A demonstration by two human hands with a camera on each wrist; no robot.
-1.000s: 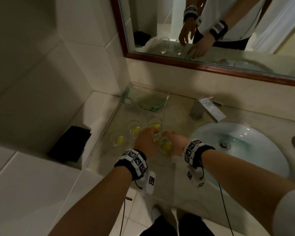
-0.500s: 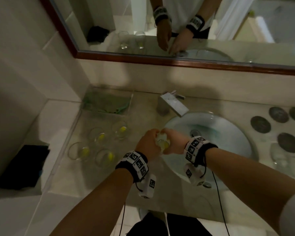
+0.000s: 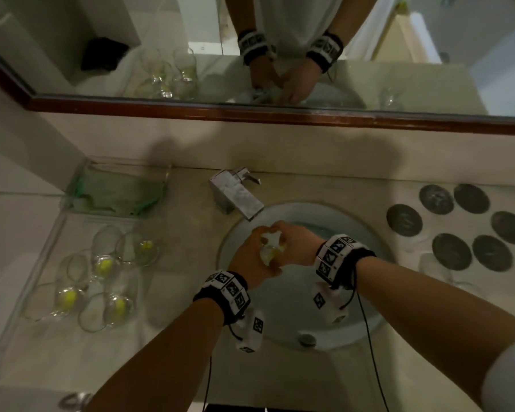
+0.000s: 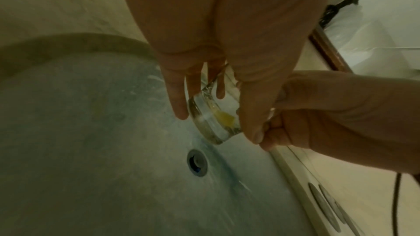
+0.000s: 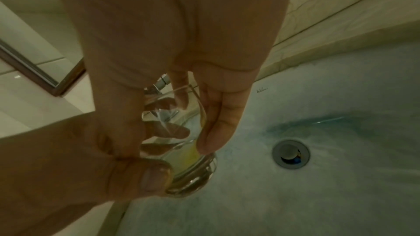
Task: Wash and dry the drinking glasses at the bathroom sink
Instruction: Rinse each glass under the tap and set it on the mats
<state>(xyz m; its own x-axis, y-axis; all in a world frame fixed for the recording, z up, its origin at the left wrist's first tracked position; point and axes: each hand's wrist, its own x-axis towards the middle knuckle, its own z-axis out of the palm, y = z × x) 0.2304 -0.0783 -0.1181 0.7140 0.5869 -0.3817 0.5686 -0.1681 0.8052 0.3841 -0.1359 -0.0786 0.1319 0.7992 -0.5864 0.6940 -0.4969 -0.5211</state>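
Observation:
A clear drinking glass (image 3: 270, 251) with a yellow bit at its bottom hangs over the sink basin (image 3: 366, 328), just in front of the tap spout (image 3: 241, 200). My left hand (image 3: 254, 257) and right hand (image 3: 292, 243) both grip it, fingers curled round its wall. In the left wrist view the glass (image 4: 210, 123) shows its thick base tilted toward the drain (image 4: 197, 162). The right wrist view has the glass (image 5: 186, 153) between my thumb and fingers. No water runs from the tap. Several more glasses (image 3: 101, 272) with yellow bits stand on the counter at the left.
A glass tray (image 3: 116, 188) holding a green cloth sits at the back left. Several dark round coasters (image 3: 452, 224) lie right of the basin, with one clear glass (image 3: 431, 264) near them. The mirror (image 3: 280, 49) spans the back wall.
Both hands lifted one glass from the group on the left counter and carried it right, to over the basin under the tap. The camera view followed to the right.

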